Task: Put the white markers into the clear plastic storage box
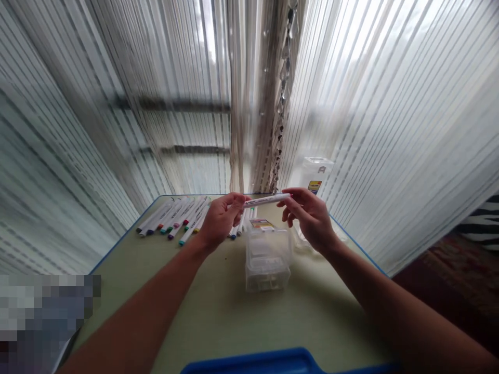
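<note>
A: Where is the white marker, and what has hold of it?

B: It hangs between the person's two hands, lifted off the table, close to level with its right end a touch higher. In the head view it appears above the clear plastic box.

A: How does each hand grip it?

B: The left hand is closed on one end, thumb against the barrel and fingers curled. The right hand has the other end between thumb and forefinger, the gap narrowed to the barrel; its other fingers bend loosely beneath. How hard either one presses, B cannot tell.

A: Is it likely to be heavy?

B: Hardly. It looks like a slim plastic pen, so it should be light and stiff, and fingertips ought to manage it. The smooth barrel may roll or slide if the pinch is slack.

A: Is it fragile?

B: The body is probably sturdy; a nib would be the delicate part. The fingers cover the ends, so whether a cap is on cannot be made out.

A: Where is the best hold, then?

B: Around mid-barrel for balance, which lies bare between the hands. For pulling or turning an end, opposite ends, as the person has it, give better purchase.
</note>
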The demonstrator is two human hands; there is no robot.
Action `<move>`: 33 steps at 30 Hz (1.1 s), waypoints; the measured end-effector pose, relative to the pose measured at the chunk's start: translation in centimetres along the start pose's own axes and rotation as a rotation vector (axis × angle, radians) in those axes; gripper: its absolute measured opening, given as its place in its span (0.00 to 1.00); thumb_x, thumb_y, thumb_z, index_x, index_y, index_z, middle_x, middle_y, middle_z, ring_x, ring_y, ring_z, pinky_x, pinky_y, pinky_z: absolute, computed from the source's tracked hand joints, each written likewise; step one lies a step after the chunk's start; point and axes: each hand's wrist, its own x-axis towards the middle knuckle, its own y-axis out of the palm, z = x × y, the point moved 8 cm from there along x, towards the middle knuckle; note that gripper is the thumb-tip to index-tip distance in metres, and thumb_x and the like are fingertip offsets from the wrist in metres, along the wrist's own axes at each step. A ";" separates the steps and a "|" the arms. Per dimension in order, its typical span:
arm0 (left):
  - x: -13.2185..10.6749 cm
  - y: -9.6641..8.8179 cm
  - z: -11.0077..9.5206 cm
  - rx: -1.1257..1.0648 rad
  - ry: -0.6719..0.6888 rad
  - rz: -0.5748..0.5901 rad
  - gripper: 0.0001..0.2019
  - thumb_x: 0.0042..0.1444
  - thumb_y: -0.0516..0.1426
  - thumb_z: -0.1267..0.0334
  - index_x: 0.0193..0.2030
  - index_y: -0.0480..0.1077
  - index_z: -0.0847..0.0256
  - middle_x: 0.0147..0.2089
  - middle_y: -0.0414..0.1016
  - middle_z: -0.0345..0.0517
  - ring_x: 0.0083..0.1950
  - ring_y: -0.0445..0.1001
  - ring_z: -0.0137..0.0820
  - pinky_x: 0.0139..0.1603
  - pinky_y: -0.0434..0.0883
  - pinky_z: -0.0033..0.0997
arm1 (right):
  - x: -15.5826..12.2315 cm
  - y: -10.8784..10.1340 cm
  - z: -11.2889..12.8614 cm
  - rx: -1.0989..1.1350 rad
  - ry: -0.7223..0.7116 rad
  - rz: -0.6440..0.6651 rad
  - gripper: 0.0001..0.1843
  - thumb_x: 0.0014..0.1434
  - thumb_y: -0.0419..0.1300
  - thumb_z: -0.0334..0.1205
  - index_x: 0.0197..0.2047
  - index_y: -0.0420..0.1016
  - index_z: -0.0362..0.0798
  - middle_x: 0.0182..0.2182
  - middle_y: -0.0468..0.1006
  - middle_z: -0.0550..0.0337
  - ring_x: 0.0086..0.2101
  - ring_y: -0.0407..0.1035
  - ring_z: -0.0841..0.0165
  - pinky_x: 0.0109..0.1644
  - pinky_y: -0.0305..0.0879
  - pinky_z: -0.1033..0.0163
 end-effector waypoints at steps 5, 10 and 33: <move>-0.3 -0.6 -0.7 -0.073 0.021 -0.120 0.13 0.60 0.59 0.54 0.38 0.73 0.64 0.21 0.59 0.34 0.20 0.57 0.22 0.19 0.56 0.22 | -0.1 -0.1 -0.2 0.022 0.017 -0.020 0.16 0.60 0.66 0.50 0.42 0.72 0.48 0.32 0.81 0.58 0.21 0.71 0.73 0.19 0.64 0.67; -0.2 -1.0 -1.0 -0.111 0.024 -0.165 0.08 0.57 0.59 0.61 0.38 0.73 0.64 0.24 0.66 0.37 0.20 0.60 0.21 0.19 0.58 0.22 | 0.0 -0.5 -0.8 0.006 0.032 -0.058 0.17 0.60 0.66 0.53 0.38 0.72 0.47 0.32 0.83 0.57 0.19 0.70 0.74 0.18 0.63 0.68; -2.4 -1.1 -3.2 0.009 0.083 -0.227 0.15 0.59 0.61 0.53 0.36 0.75 0.66 0.18 0.64 0.35 0.17 0.57 0.20 0.18 0.55 0.22 | -0.6 0.2 0.8 0.037 -0.012 -0.075 0.32 0.60 0.61 0.64 0.17 0.71 0.46 0.14 0.75 0.57 0.13 0.65 0.73 0.16 0.58 0.68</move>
